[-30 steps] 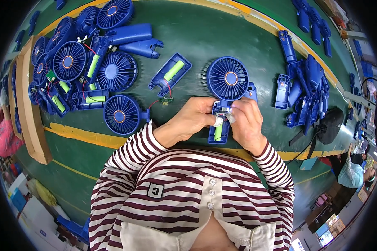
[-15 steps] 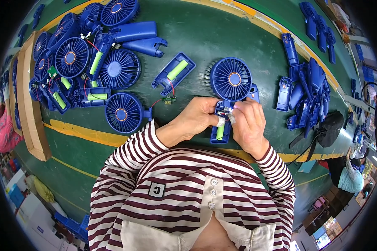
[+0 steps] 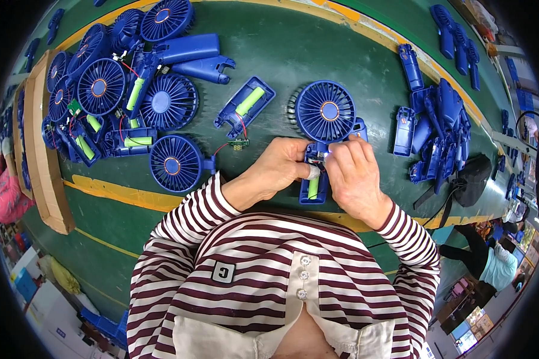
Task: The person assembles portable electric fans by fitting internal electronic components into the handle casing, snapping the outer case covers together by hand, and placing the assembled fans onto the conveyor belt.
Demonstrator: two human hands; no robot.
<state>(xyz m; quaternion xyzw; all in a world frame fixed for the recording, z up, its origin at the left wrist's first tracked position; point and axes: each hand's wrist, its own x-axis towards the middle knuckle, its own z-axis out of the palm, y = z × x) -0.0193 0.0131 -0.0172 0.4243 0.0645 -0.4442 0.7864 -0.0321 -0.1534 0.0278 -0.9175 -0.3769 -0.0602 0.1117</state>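
I wear a shirt (image 3: 257, 299) striped in white and dark maroon, the bands wide across my chest and finer along my left sleeve (image 3: 191, 209) and right sleeve (image 3: 410, 239). Its plain cream collar (image 3: 221, 338) lies open, and a cream strip (image 3: 311, 287) below it carries three round, shiny buttons (image 3: 305, 275). On my left chest sits a squarish patch (image 3: 223, 271), pale with a dark border and mark. A white wrap (image 3: 314, 172) covers the thumb tip of my left hand (image 3: 272, 170).

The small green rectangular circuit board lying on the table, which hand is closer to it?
Left. The left hand is below and right of the circuit board; the right hand is farther right, past the left.
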